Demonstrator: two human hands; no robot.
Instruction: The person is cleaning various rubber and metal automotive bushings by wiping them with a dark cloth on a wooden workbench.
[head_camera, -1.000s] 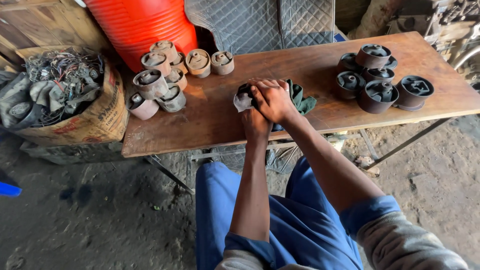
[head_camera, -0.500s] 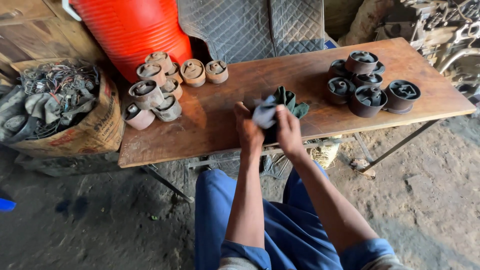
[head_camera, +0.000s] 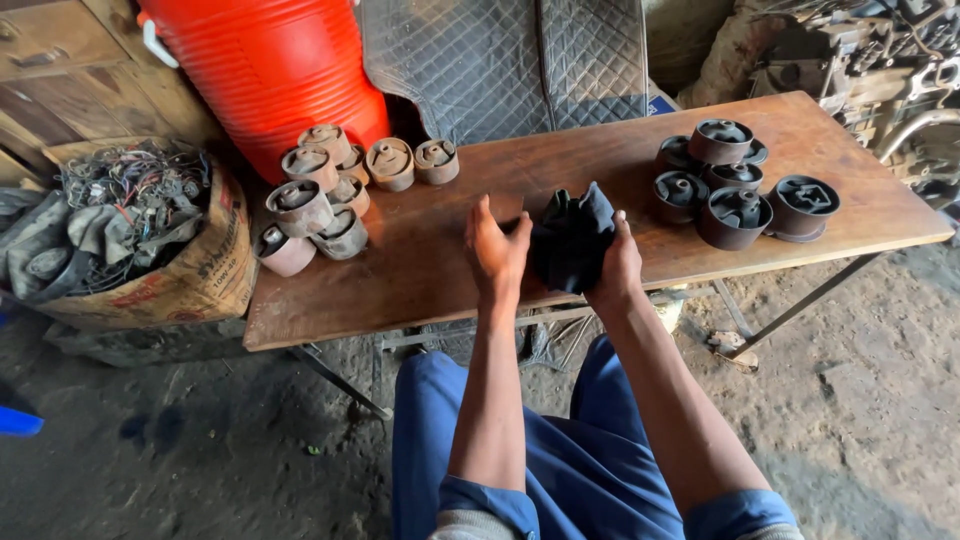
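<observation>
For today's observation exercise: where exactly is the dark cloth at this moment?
In the head view, the dark cloth is near the middle of the wooden table, held up between the left hand and the right hand.

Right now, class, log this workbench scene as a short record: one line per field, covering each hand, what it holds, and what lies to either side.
left hand: open, beside the cloth
right hand: grip on dark cloth
surface: wooden table
left group: rusty round parts
right group: dark round parts
behind: red ribbed barrel
far left: box of wires and rags
</observation>
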